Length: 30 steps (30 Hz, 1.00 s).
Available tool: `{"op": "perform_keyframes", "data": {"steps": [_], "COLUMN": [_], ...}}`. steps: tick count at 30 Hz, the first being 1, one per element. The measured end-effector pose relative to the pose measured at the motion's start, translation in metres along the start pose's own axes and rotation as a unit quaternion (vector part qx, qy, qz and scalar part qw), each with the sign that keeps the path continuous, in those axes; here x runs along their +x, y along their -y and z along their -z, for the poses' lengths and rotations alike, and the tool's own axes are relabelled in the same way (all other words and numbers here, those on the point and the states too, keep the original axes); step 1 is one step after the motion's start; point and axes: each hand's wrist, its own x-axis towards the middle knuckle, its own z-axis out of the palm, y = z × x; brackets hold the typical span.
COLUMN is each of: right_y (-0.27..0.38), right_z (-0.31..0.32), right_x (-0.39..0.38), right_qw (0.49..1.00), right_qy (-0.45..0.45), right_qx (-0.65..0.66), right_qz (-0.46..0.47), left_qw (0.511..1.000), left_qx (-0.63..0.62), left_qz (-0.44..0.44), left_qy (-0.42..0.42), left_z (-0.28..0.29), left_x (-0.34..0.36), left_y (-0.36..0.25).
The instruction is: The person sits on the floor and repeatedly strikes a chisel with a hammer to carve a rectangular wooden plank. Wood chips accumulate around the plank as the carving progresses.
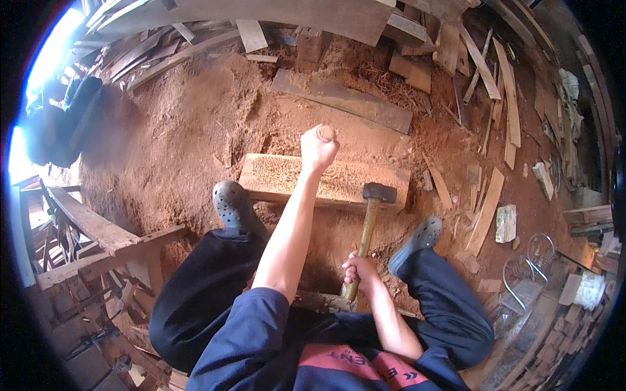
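Observation:
My left hand (pixel 318 151) is closed in a fist above a thick wooden block (pixel 372 174). A small round tan end shows at the top of the fist; what it belongs to is hidden. The block lies crosswise on the ground between my feet, its upper face covered with dense small pits or bumps. Gripped in my right hand (pixel 362 268) is a sledgehammer (pixel 370 228) with a yellowish wooden handle. Its dark, blocky head is up, over the right part of the block, and whether it touches the wood I cannot tell.
My clog-clad left foot (pixel 232 203) and right foot (pixel 416 245) flank the block. Beyond it a flat board (pixel 345 101) lies in reddish sawdust. Loose planks (pixel 486 212) litter the right side, near a bent metal wire (pixel 512 290). A wooden bench (pixel 98 225) stands at left.

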Motion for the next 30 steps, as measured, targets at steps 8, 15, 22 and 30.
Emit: {"op": "perform_keyframes", "data": {"steps": [8,15,22,30], "right_y": [0.008,-0.006,-0.014,-0.008], "right_z": [-0.016,-0.019,-0.009,-0.018], "right_x": [0.005,0.006,0.01,0.009], "right_qw": [0.998,0.999,1.0,0.998], "right_qy": [-0.014,-0.034,-0.01,-0.041], "right_qx": [0.036,0.007,0.017,-0.03], "right_qz": [-0.046,-0.038,-0.015,0.029], "left_qw": [0.986,0.947,0.985,0.994], "left_qx": [-0.066,0.079,-0.032,-0.027], "left_qz": [-0.113,-0.28,-0.149,-0.074], "left_qy": [-0.098,-0.136,-0.083,-0.072], "left_z": [-0.003,0.0,0.005,0.009], "left_x": [-0.032,-0.081,-0.085,-0.042], "left_y": [0.006,0.05,0.032,0.0]}}
